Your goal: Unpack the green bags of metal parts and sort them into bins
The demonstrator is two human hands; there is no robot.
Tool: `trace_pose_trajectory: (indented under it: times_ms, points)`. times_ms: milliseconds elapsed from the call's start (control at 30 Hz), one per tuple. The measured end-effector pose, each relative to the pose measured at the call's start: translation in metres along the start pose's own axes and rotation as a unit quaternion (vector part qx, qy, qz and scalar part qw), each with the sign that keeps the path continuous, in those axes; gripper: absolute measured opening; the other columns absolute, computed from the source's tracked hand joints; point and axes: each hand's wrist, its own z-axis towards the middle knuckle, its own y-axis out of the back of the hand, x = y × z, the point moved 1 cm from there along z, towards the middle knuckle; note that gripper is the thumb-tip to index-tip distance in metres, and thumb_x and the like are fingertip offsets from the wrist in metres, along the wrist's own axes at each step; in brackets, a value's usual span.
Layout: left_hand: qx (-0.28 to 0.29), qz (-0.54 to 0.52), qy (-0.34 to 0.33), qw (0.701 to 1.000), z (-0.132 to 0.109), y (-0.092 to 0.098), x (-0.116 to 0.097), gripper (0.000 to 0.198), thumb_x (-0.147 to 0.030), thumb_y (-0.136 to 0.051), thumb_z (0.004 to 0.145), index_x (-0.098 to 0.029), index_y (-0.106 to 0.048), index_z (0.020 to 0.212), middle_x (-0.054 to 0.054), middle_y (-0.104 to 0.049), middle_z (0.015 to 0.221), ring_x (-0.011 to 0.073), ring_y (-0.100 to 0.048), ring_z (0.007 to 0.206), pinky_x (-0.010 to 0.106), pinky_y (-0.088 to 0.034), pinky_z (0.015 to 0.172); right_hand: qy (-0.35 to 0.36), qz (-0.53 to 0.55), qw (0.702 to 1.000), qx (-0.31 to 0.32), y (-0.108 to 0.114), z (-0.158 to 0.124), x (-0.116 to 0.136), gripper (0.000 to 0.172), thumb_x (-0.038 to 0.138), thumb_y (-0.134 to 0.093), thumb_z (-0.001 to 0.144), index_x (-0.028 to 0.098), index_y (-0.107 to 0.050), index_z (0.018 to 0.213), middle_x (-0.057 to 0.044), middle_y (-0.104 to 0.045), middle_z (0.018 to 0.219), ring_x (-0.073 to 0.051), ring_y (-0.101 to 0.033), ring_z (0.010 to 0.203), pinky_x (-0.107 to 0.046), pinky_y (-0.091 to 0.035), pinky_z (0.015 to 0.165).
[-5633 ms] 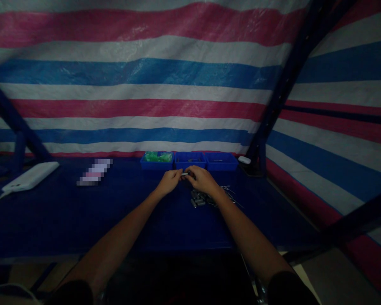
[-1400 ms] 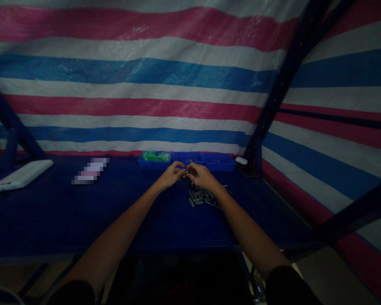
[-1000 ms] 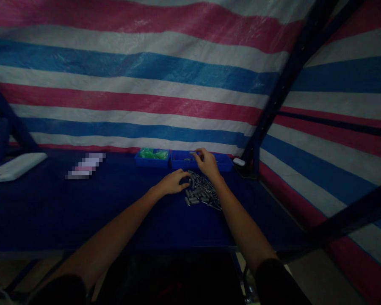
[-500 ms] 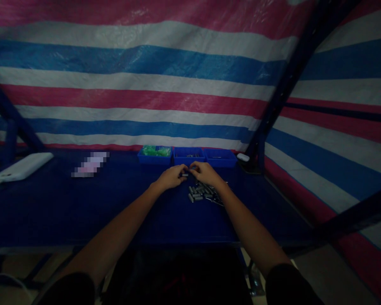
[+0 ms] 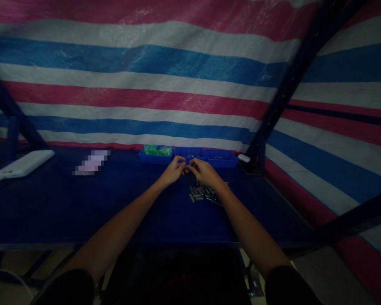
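Observation:
My left hand [image 5: 172,169] and my right hand [image 5: 202,171] meet fingertip to fingertip above the dark blue table [image 5: 114,203], just in front of the middle blue tray [image 5: 189,154]. Both are pinched on a small metal cylinder [image 5: 186,168] held between them. Below my right wrist lies a pile of several small metal cylinders and thin pins [image 5: 203,193]. The light is dim and fine detail of the held piece is hard to see.
Three blue trays stand in a row at the table's back: the left tray [image 5: 155,153] holds green pieces, the right tray [image 5: 221,157] a few pins. A white device [image 5: 23,164] lies at far left. A small white object [image 5: 244,158] sits by a dark blue frame post [image 5: 257,146].
One second ago my right hand reached to the middle tray while my left rested by the pile. Both hands have since come together and lifted slightly toward the trays.

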Motion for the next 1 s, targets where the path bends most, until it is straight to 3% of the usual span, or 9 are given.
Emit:
trace_pose_trajectory:
  times_ms: [133, 200, 267, 467, 600, 700, 867, 1000]
  points:
    - [0.051, 0.092, -0.023, 0.994, -0.004, -0.001, 0.000, 0.027, -0.040, -0.038, 0.084, -0.016, -0.046, 0.094, -0.001, -0.057, 0.064, 0.0092, -0.050, 0.053, 0.020, -0.038, 0.053, -0.013, -0.026, 0.994, -0.105, 0.014, 0.004, 0.002, 0.021, 0.030, -0.039, 0.087, 0.017, -0.053, 0.094, -0.004, -0.061, 0.079, -0.014, -0.055, 0.071, -0.023, -0.038, 0.065]
    - [0.099, 0.183, -0.053, 0.977, -0.009, -0.005, 0.000, 0.032, -0.046, -0.046, 0.078, -0.016, -0.052, 0.089, -0.001, -0.058, 0.066, 0.0111, -0.052, 0.056, 0.022, -0.038, 0.054, -0.040, -0.051, 0.984, -0.168, 0.021, 0.009, -0.001, 0.025, 0.032, -0.038, 0.087, 0.017, -0.052, 0.100, -0.005, -0.061, 0.081, -0.015, -0.056, 0.072, -0.023, -0.038, 0.067]
    - [0.122, 0.249, -0.084, 0.957, -0.014, -0.012, -0.002, 0.036, -0.050, -0.051, 0.074, -0.017, -0.056, 0.089, 0.000, -0.059, 0.068, 0.0126, -0.053, 0.059, 0.023, -0.038, 0.055, -0.079, -0.088, 0.975, -0.189, 0.025, 0.014, -0.008, 0.028, 0.033, -0.039, 0.086, 0.017, -0.052, 0.105, -0.006, -0.062, 0.082, -0.016, -0.057, 0.073, -0.024, -0.039, 0.067]
    - [0.098, 0.327, -0.178, 0.923, -0.027, -0.025, -0.019, 0.036, -0.047, -0.054, 0.074, -0.021, -0.057, 0.098, 0.004, -0.057, 0.091, 0.0154, -0.054, 0.080, 0.026, -0.043, 0.070, -0.177, -0.095, 0.978, -0.054, 0.034, 0.005, -0.047, 0.023, 0.030, -0.045, 0.082, 0.018, -0.061, 0.092, -0.005, -0.065, 0.079, -0.015, -0.058, 0.071, -0.023, -0.039, 0.064]
    - [0.099, 0.353, -0.174, 0.914, -0.030, -0.029, -0.025, 0.024, -0.038, -0.055, 0.075, -0.022, -0.059, 0.093, 0.003, -0.056, 0.093, 0.0165, -0.055, 0.084, 0.028, -0.043, 0.076, -0.252, -0.087, 0.963, 0.047, 0.041, -0.018, -0.069, 0.025, 0.036, -0.049, 0.079, 0.017, -0.064, 0.083, -0.007, -0.066, 0.083, -0.017, -0.059, 0.075, -0.024, -0.040, 0.064]
    - [0.108, 0.364, -0.165, 0.910, -0.029, -0.032, -0.022, 0.016, -0.024, -0.052, 0.075, -0.022, -0.061, 0.089, 0.003, -0.059, 0.090, 0.0160, -0.056, 0.082, 0.027, -0.043, 0.074, -0.277, -0.080, 0.949, 0.130, 0.034, -0.026, -0.074, 0.027, 0.040, -0.053, 0.075, 0.017, -0.066, 0.082, -0.008, -0.067, 0.085, -0.018, -0.060, 0.077, -0.024, -0.040, 0.063]
    - [0.091, 0.376, -0.128, 0.913, -0.021, -0.026, -0.007, 0.021, -0.016, -0.045, 0.075, -0.022, -0.061, 0.087, 0.002, -0.062, 0.087, 0.0149, -0.058, 0.076, 0.024, -0.043, 0.068, -0.281, -0.073, 0.950, 0.118, 0.010, -0.019, -0.064, 0.033, 0.047, -0.056, 0.069, 0.020, -0.066, 0.084, -0.008, -0.066, 0.087, -0.018, -0.060, 0.078, -0.024, -0.040, 0.061]
    - [0.084, 0.369, -0.120, 0.918, -0.014, -0.017, 0.003, 0.021, -0.016, -0.044, 0.075, -0.020, -0.062, 0.085, 0.003, -0.063, 0.083, 0.0148, -0.058, 0.075, 0.024, -0.042, 0.069, -0.324, -0.067, 0.936, 0.115, 0.000, -0.013, -0.053, 0.025, 0.039, -0.055, 0.069, 0.017, -0.067, 0.069, -0.008, -0.065, 0.071, -0.017, -0.060, 0.067, -0.022, -0.037, 0.054]
